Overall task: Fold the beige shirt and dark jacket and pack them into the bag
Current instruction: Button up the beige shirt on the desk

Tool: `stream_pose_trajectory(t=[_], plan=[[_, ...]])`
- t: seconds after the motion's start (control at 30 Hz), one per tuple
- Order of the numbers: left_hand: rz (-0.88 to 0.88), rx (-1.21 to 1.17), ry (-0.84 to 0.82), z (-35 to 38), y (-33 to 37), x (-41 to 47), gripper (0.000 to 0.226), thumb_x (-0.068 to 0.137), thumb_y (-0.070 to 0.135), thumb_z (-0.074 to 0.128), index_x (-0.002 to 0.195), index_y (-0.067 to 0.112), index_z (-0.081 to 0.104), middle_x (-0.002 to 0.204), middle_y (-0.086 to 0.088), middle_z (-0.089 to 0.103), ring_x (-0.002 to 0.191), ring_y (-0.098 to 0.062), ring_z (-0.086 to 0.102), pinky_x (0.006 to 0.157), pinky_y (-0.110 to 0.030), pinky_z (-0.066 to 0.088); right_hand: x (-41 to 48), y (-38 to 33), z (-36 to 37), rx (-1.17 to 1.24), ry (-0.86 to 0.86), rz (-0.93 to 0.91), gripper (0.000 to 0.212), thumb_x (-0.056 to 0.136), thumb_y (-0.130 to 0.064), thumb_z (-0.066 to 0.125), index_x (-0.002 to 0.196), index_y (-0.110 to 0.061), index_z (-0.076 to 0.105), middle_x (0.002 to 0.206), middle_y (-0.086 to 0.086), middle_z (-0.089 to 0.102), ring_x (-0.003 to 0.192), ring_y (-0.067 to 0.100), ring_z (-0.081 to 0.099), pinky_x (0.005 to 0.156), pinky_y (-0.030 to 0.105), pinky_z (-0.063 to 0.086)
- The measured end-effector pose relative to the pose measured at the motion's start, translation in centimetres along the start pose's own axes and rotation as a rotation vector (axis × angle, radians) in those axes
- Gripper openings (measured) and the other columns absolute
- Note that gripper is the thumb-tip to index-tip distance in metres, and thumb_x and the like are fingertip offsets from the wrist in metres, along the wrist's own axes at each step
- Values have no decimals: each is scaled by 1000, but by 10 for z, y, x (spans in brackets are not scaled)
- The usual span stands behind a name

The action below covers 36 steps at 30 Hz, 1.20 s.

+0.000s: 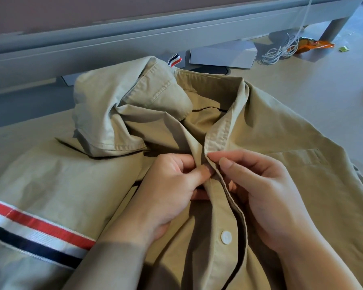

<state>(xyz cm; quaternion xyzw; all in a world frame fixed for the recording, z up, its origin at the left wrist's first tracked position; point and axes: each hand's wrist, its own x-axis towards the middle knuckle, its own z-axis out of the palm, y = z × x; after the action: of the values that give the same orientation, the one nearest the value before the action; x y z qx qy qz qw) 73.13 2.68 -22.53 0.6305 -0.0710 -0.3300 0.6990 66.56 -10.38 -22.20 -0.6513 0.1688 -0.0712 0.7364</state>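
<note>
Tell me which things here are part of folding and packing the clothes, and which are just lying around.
Part of the job:
beige shirt
left hand and right hand, both pinching its front placket

Lying about:
white cable
orange wrapper
white box
small green scrap

I see the beige shirt (270, 143) spread front-up on the floor (302, 65), my left hand (168, 189) and right hand (260, 191) both pinching the placket edges just below the collar. A white button (226, 237) sits lower down; a red, white and navy stripe (36, 233) crosses the left sleeve.
</note>
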Motion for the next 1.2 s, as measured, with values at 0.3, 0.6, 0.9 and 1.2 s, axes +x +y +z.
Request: stream_pose_trajectory(t=[0.3, 0.6, 0.9, 1.2], plan=[[-26, -36, 35, 1, -1, 3, 30, 77, 35, 63, 88, 11, 77, 87, -15, 75, 85, -28, 72, 78, -39, 56, 1, 0, 2, -71, 22, -97, 26, 88, 0, 61, 90, -21, 76, 87, 2, 73, 79, 17, 68, 69, 30, 55], [47, 106, 72, 2, -6, 2, 19, 90, 22, 60, 87, 12, 76, 84, -10, 76, 85, -26, 72, 85, -47, 55, 2, -2, 4, -66, 144, -31, 22, 85, 3, 63, 77, -13, 76, 71, 13, 72, 56, 19, 63, 57, 25, 56], [100, 252, 97, 4, -3, 1, 21, 89, 26, 59, 86, 11, 74, 81, -15, 74, 84, -32, 70, 79, -56, 55, -1, -11, 6, -138, 135, -22, 4, 76, -15, 75, 72, -15, 76, 60, 3, 69, 49, 7, 61, 50, 16, 49], [101, 234, 101, 4, -4, 1, 20, 89, 21, 59, 83, 11, 75, 77, -12, 74, 79, -29, 71, 77, -52, 57, 4, -7, 6, 12, 155, 142, 16, 62, -24, 76, 69, -9, 75, 65, 13, 70, 57, 21, 64, 57, 28, 55]])
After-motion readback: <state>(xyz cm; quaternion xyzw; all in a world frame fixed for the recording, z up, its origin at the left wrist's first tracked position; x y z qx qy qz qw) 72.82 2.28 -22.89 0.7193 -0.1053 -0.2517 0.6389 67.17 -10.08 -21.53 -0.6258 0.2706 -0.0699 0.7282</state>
